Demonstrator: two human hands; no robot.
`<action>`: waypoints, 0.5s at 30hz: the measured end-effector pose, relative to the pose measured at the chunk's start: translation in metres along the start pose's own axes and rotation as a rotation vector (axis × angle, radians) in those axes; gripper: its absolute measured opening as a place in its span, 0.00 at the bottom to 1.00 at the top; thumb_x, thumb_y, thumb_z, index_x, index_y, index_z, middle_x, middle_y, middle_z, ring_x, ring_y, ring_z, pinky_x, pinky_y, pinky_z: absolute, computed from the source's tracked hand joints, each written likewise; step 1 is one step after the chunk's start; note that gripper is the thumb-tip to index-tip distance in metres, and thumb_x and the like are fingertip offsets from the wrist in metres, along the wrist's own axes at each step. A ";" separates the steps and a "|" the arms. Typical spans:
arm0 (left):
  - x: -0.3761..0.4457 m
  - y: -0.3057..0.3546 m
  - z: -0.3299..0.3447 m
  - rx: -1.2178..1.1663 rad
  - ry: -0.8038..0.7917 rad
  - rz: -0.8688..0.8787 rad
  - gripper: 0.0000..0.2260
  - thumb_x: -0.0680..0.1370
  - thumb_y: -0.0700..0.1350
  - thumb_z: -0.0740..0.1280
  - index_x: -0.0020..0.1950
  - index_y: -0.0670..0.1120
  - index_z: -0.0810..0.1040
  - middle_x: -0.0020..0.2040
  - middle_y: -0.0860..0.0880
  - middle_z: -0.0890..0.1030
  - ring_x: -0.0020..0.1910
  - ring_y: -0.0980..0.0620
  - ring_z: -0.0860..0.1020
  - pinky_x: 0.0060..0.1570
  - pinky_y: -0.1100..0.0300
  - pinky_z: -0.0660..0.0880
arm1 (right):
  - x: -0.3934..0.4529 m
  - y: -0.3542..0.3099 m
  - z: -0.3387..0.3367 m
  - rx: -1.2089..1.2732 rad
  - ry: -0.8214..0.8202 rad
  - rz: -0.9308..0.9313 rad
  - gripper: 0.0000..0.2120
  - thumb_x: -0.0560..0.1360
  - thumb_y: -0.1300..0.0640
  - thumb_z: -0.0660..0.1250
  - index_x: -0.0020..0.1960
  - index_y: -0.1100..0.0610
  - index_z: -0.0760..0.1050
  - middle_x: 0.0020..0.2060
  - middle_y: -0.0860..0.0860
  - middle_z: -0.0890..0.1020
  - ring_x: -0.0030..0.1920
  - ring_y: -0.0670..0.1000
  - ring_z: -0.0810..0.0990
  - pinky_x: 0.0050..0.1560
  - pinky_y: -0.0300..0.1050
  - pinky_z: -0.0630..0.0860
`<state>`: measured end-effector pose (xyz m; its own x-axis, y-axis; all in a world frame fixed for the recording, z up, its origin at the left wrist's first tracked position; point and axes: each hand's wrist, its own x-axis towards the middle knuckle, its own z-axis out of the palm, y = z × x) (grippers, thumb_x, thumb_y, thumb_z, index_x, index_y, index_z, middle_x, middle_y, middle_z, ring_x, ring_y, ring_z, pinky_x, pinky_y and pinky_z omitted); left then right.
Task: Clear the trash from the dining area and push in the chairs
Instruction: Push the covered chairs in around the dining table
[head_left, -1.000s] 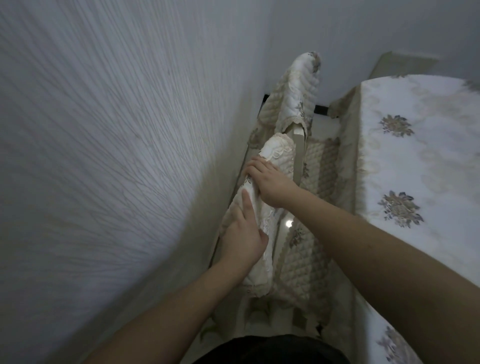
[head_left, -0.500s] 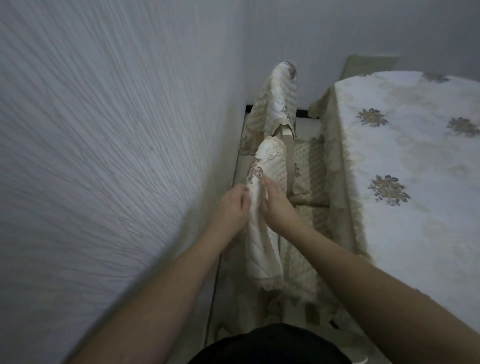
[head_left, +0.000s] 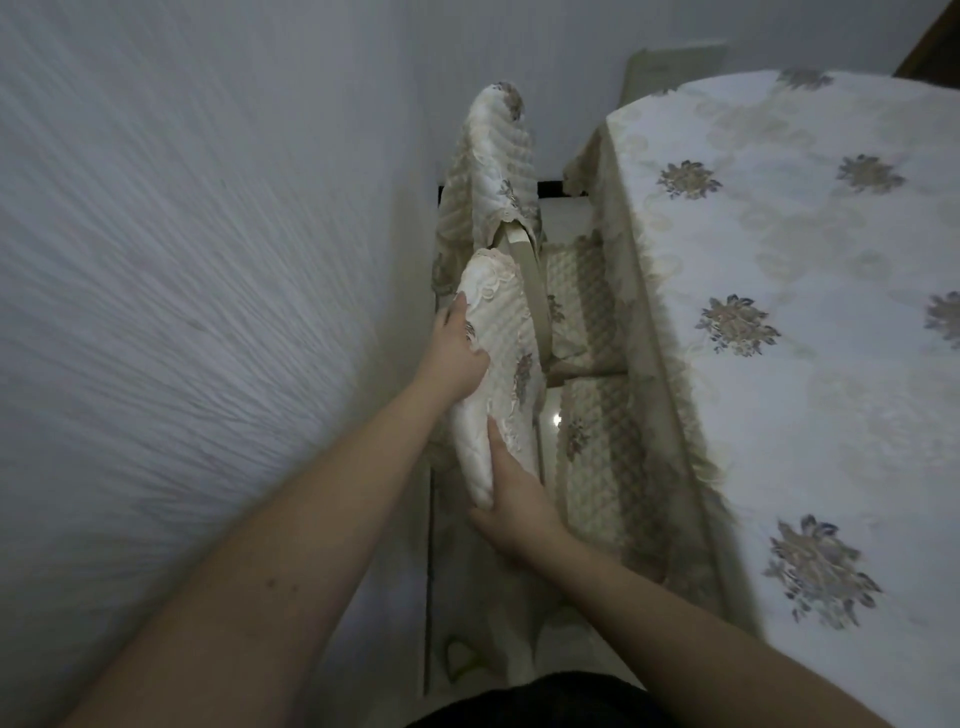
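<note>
Two chairs in a row between wall and bench, both upright. Near chair (head_left: 498, 364): backrest in cream quilted cover with floral embroidery, seat cushion pushed partly under the cloth edge. Far chair (head_left: 498, 166): same quilted cover, just behind the first, seat also against the bench.

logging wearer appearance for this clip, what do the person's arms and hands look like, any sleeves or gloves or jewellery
Both forearms are bare to the bottom edge of the frame, so no sleeves show. The left hand and right hand wear no gloves, and no rings, watch or bracelet are visible. The fingers look bare. A dark garment shows at the bottom edge.
</note>
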<state>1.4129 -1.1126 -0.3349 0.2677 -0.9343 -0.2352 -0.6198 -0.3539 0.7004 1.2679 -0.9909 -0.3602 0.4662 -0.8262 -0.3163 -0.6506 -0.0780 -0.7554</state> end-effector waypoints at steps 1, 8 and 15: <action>0.001 0.000 0.001 -0.018 0.012 0.000 0.36 0.76 0.39 0.63 0.79 0.48 0.48 0.77 0.45 0.53 0.73 0.46 0.59 0.64 0.65 0.56 | 0.000 0.001 -0.002 -0.007 0.000 -0.021 0.48 0.70 0.55 0.66 0.76 0.45 0.35 0.73 0.50 0.65 0.62 0.57 0.74 0.51 0.39 0.66; -0.002 0.002 0.009 -0.050 0.088 0.022 0.35 0.75 0.38 0.64 0.79 0.46 0.52 0.75 0.44 0.58 0.73 0.47 0.60 0.67 0.64 0.55 | -0.006 0.004 -0.020 -0.054 -0.049 -0.044 0.51 0.69 0.53 0.68 0.76 0.45 0.33 0.72 0.49 0.66 0.62 0.55 0.74 0.47 0.38 0.64; -0.010 0.007 0.020 -0.056 0.099 0.026 0.35 0.75 0.38 0.64 0.79 0.47 0.52 0.76 0.45 0.57 0.74 0.48 0.59 0.65 0.65 0.53 | -0.015 0.013 -0.034 -0.062 -0.070 -0.029 0.50 0.69 0.54 0.68 0.76 0.44 0.34 0.69 0.51 0.70 0.60 0.57 0.75 0.47 0.39 0.66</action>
<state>1.3911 -1.1068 -0.3412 0.3255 -0.9335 -0.1506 -0.5857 -0.3241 0.7429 1.2315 -0.9985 -0.3458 0.5243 -0.7825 -0.3360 -0.6714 -0.1373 -0.7282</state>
